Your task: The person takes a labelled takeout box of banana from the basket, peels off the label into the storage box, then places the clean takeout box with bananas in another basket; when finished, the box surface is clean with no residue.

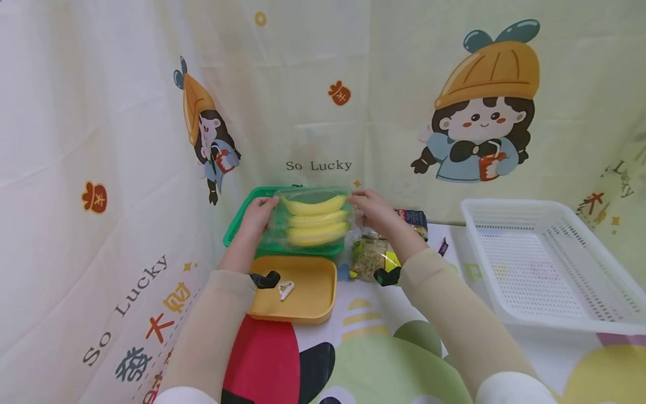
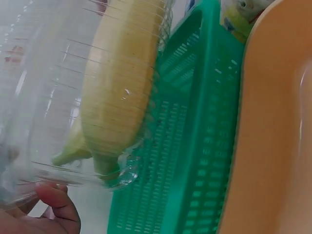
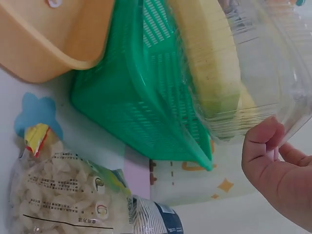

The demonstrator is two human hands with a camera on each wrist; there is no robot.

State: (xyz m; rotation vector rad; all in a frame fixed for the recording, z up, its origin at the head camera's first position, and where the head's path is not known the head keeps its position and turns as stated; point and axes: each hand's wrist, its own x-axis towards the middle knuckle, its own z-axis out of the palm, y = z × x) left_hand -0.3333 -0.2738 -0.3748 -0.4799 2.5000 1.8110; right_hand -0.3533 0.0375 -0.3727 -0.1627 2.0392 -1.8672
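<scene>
A clear plastic box of bananas [image 1: 317, 219] is held up by both hands over the green basket [image 1: 237, 221]. At its left end my left hand [image 1: 258, 216] pinches the box edge between thumb and fingers. Gripping the opposite end is my right hand [image 1: 373, 207], its thumb bent against the rim in the right wrist view. Several yellow bananas [image 2: 119, 83] with greenish tips show through the ridged plastic wall. In both wrist views the green basket's slatted inside [image 3: 163, 63] shows below the box.
An orange tray [image 1: 323, 292] with a small white clip-like item [image 1: 285, 290] stands in front of the basket. To the right lie a clear food bag [image 1: 370, 258], a dark packet [image 1: 416, 219] and a small purple wrapper [image 1: 443, 247]. A white basket [image 1: 504, 320] sits far right.
</scene>
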